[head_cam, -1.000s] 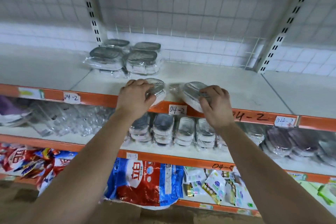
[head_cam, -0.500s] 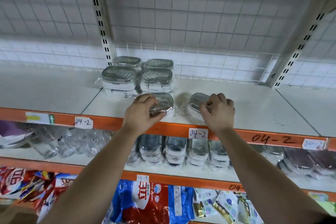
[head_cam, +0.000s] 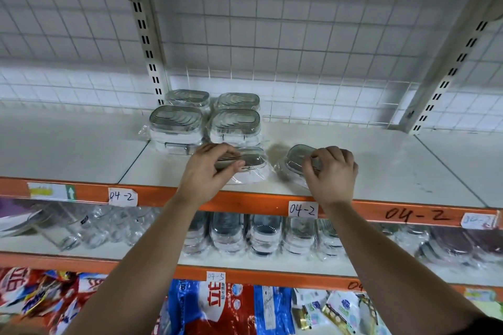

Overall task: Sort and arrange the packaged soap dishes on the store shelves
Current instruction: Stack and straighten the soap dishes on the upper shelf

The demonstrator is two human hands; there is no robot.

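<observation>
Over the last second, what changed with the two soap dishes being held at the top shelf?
The left hand and right hand carried their dishes from the orange front edge further onto the shelf. The left dish now sits just in front of the stacks; the right dish lies beside it, apart. Unchanged: both hands grip their dishes, the stacks stand at the back.

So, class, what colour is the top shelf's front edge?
Orange; the metal shelf edge shows best in head view.
</observation>
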